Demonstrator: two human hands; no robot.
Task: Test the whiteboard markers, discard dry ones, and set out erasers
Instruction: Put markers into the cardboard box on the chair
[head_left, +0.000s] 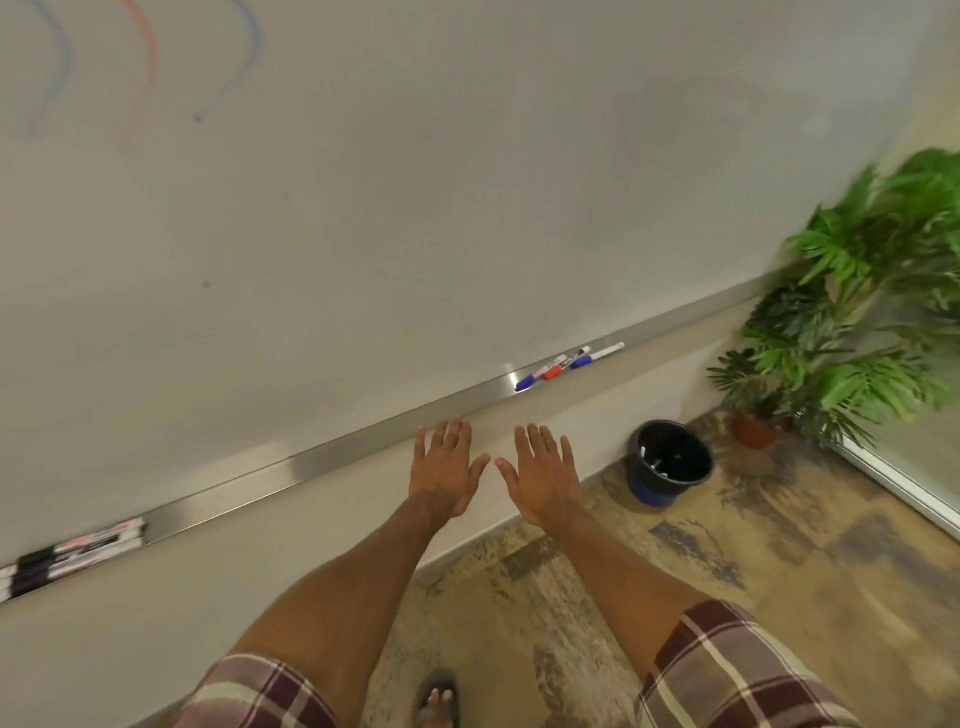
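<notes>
Whiteboard (395, 218) fills most of the view. Three curved trial strokes sit at its top left: a faint blue one (58, 67), a red one (146, 52) and a stronger blue one (248, 57). They look like test marks for judging which pens write.

Along the board's lower edge runs the metal tray (311, 465), the natural resting place for pens between tests. To the right a potted plant (862, 322) stands in the corner, blurred. Near it on the floor is a dark bucket (670, 462), close enough to the wall to serve as the discard bin (a few pale items lie inside, too small to identify).

Two lots of pens lie in the tray, well apart. The black markers (78, 551) are bunched at the far left. The coloured markers (569, 364), blue and red caps, are to the right, above the bucket. The split suggests sorting by colour or by test result, though I cannot tell which. No eraser is visible.

Both arms reach forward. The left hand (444, 467) and right hand (543, 475) are side by side, palms down, fingers straight and spread, holding nothing. Their thumbs angle toward each other without meeting. The left fingertips (452, 428) overlap the tray's front edge, but contact cannot be judged. The coloured group lies nearest the right hand.
</notes>
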